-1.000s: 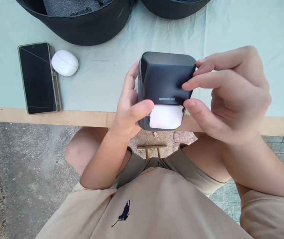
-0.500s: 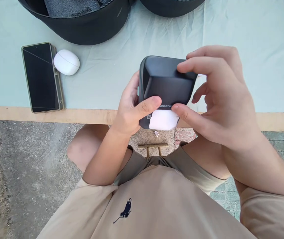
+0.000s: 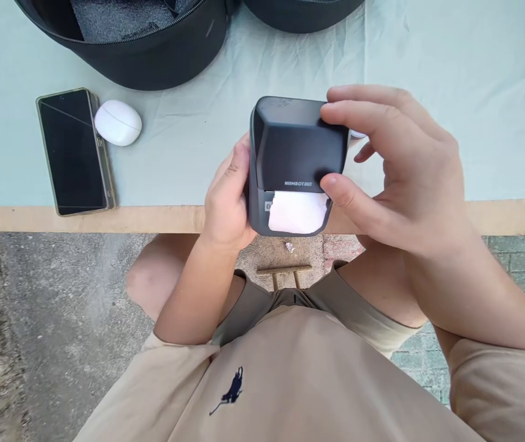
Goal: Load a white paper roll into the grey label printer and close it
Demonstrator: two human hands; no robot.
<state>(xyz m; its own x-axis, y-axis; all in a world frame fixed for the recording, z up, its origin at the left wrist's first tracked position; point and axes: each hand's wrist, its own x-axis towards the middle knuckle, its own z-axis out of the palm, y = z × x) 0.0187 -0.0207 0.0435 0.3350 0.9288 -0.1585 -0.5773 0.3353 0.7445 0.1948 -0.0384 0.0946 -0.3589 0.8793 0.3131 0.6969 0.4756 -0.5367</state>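
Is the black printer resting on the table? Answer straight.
No: the left hand and right hand hold the black printer up in the air, over the table edge.

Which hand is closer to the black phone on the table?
Left. The left hand holds the printer on the side facing the phone; the right hand holds the opposite side.

Makeshift outdoor work spot, probably a yard or patio.
A bare wooden table [image 3: 497,216] under a pale green cloth [image 3: 451,92] stands over rough concrete [image 3: 37,319] and brick paving [image 3: 520,258] in daylight; a phone [image 3: 75,151], a white pod-shaped case [image 3: 118,123] and an open black zip bag [image 3: 152,58] lie on it.
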